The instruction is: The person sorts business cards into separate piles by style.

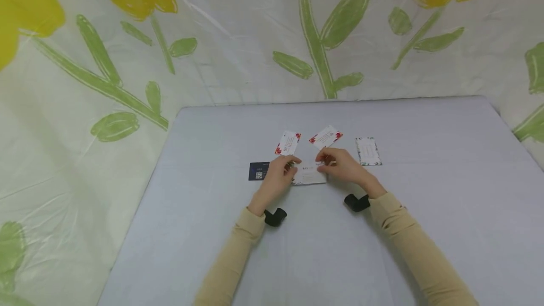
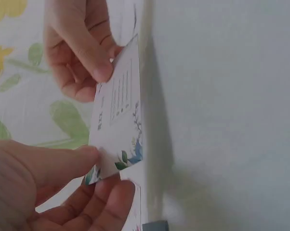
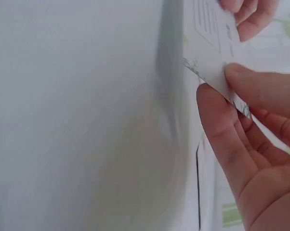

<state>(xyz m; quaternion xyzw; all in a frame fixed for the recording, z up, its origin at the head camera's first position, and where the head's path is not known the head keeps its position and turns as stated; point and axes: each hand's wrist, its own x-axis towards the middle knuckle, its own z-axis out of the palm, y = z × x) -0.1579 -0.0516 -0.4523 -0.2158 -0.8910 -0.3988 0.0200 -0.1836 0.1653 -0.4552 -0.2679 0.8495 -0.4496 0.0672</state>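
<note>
Both hands hold one white business card (image 1: 309, 177) with blue flowers and green leaves at its corners, tilted up close over the table. My left hand (image 1: 275, 178) pinches the card's left end, thumb on the printed face and fingers behind. At the opposite end my right hand (image 1: 345, 168) pinches it the same way, as the right wrist view also shows. A boxed block of small print faces me in the left wrist view. Partly behind the left hand lies a dark blue card (image 1: 257, 171) with a QR code.
Two white cards with red flowers, one on the left (image 1: 287, 143) and one in the middle (image 1: 326, 136), lie beyond the hands. A white card with a leafy border (image 1: 369, 151) lies to the right. The pale table (image 1: 212, 211) meets a flower-patterned sheet (image 1: 238, 60) at the back.
</note>
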